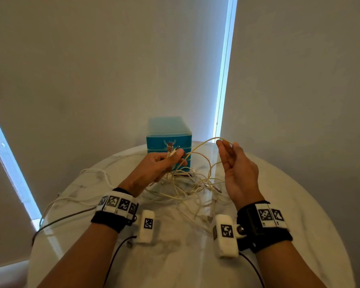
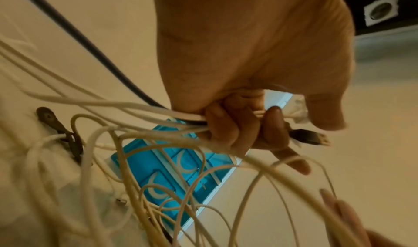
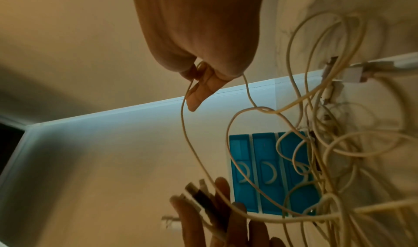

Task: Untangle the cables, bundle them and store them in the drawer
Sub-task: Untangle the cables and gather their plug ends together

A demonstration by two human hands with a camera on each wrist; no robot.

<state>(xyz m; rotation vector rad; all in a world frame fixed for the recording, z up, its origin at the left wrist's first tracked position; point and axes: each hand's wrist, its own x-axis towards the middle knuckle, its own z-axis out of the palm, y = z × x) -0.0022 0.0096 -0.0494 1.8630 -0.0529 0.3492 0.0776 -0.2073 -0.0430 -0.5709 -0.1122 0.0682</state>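
A tangle of cream and white cables (image 1: 192,183) lies on the round white table (image 1: 299,183) in front of a small teal drawer unit (image 1: 168,132), whose drawers look closed. My left hand (image 1: 164,161) is raised and grips a bunch of cable ends (image 2: 194,116); their plugs (image 1: 170,146) stick up past the fingers, one of them a black USB plug (image 2: 309,139). My right hand (image 1: 233,161) is held up to the right and pinches a loop of one cream cable (image 1: 202,143) at its fingertips. That cable (image 3: 183,118) runs down towards the left hand (image 3: 203,215).
More white cable (image 1: 92,173) and a dark cable (image 1: 60,220) trail over the table's left side and off its edge. Blinds hang close behind the drawer unit (image 3: 267,170). Thin black leads run back from the wrist cameras.
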